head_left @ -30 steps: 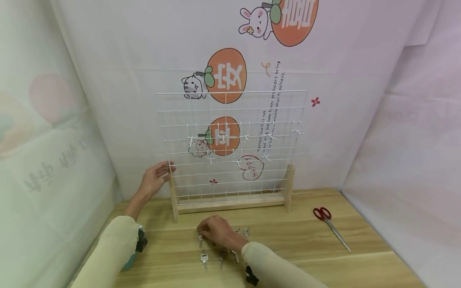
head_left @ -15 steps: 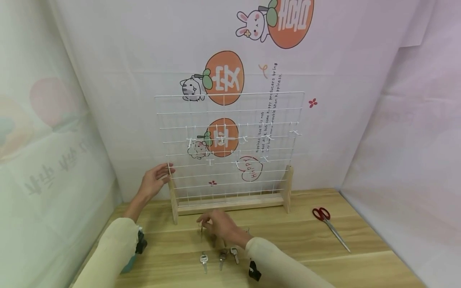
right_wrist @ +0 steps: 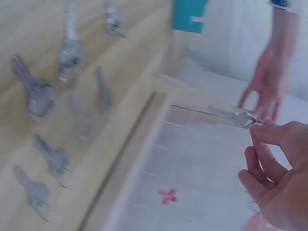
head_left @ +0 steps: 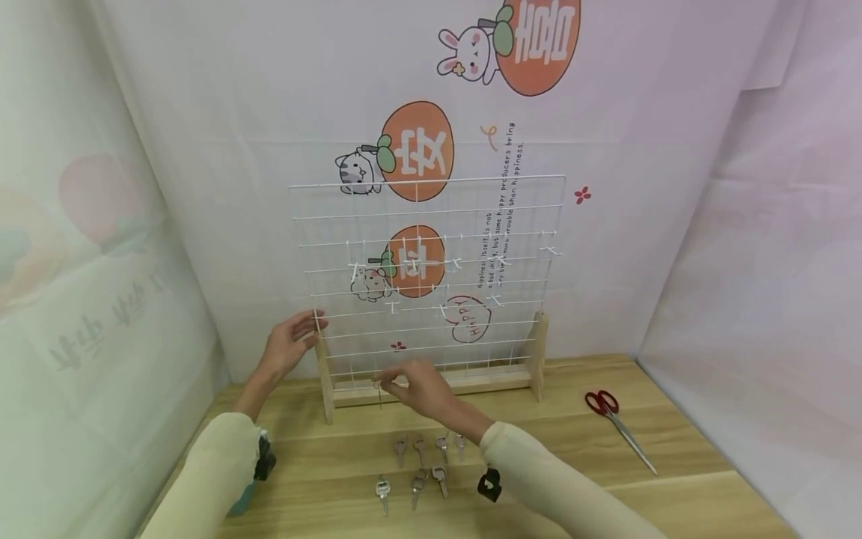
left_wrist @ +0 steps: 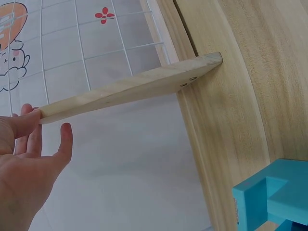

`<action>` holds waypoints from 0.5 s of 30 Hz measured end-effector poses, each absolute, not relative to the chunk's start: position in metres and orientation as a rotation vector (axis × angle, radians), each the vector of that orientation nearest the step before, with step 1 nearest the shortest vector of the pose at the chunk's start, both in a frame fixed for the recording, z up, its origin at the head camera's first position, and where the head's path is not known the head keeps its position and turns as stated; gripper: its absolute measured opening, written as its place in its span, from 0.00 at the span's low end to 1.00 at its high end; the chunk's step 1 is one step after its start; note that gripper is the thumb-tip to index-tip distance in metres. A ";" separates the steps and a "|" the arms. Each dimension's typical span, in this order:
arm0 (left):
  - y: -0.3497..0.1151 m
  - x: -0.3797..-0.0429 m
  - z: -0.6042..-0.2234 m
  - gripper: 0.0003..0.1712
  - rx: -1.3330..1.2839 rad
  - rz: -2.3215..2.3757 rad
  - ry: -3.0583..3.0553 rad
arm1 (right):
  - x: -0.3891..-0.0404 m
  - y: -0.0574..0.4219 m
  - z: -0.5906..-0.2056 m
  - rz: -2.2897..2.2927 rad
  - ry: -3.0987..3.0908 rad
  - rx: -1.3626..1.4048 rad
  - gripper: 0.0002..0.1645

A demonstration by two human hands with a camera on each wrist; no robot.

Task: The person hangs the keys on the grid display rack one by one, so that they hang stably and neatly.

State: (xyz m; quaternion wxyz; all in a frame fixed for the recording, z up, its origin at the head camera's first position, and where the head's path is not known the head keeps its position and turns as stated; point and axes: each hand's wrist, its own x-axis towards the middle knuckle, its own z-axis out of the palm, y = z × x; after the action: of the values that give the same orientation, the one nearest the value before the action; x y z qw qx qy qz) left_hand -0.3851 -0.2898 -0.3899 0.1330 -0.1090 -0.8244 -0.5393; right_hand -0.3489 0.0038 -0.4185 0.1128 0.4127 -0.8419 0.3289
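A white wire grid (head_left: 471, 180) stands upright in a wooden stand (head_left: 539, 352), with several white hooks (head_left: 393, 307) on its bars. My left hand (head_left: 286, 346) grips the top of the stand's left upright (left_wrist: 125, 89), where it meets the grid. Between thumb and fingertips, my right hand (head_left: 426, 391) pinches a silver key (right_wrist: 244, 119) by the small ring at its head. That key hangs in front of the stand's bottom rail, off the table. Several more keys (head_left: 382, 488) lie in two rough rows on the table below the right hand.
Red-handled scissors (head_left: 609, 408) lie on the wooden table (head_left: 559, 479) at the right. A teal block-like object (left_wrist: 284, 187) sits by the left forearm. White printed cloth (head_left: 236, 224) surrounds the table at the back and sides.
My right hand has lifted the key off the table and moved it forward and up toward the stand, uncovering the other keys. The left hand keeps its grip on the upright.
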 end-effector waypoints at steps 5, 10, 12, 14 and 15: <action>-0.291 -0.386 -0.390 0.31 -0.321 -1.563 -2.390 | -0.347 0.005 -0.385 0.993 -2.412 1.213 0.11; -0.292 -0.385 -0.390 0.32 -0.323 -1.557 -2.391 | -0.346 0.000 -0.352 1.016 -2.301 1.228 0.11; -0.291 -0.385 -0.390 0.32 -0.318 -1.561 -2.393 | -0.347 -0.002 -0.341 1.019 -2.258 1.230 0.11; -0.291 -0.386 -0.390 0.32 -0.308 -1.567 -2.392 | -0.348 -0.003 -0.331 1.014 -2.224 1.222 0.11; -0.290 -0.386 -0.391 0.31 -0.305 -1.567 -2.393 | -0.348 -0.004 -0.327 1.014 -2.211 1.220 0.11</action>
State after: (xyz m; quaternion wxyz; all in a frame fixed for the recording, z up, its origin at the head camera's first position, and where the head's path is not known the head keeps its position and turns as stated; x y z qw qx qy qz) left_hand -0.3857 -0.2901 -0.3905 0.1323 -0.1051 -0.8246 -0.5399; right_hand -0.3481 -0.0037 -0.3268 0.2085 0.4384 -0.7947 0.3644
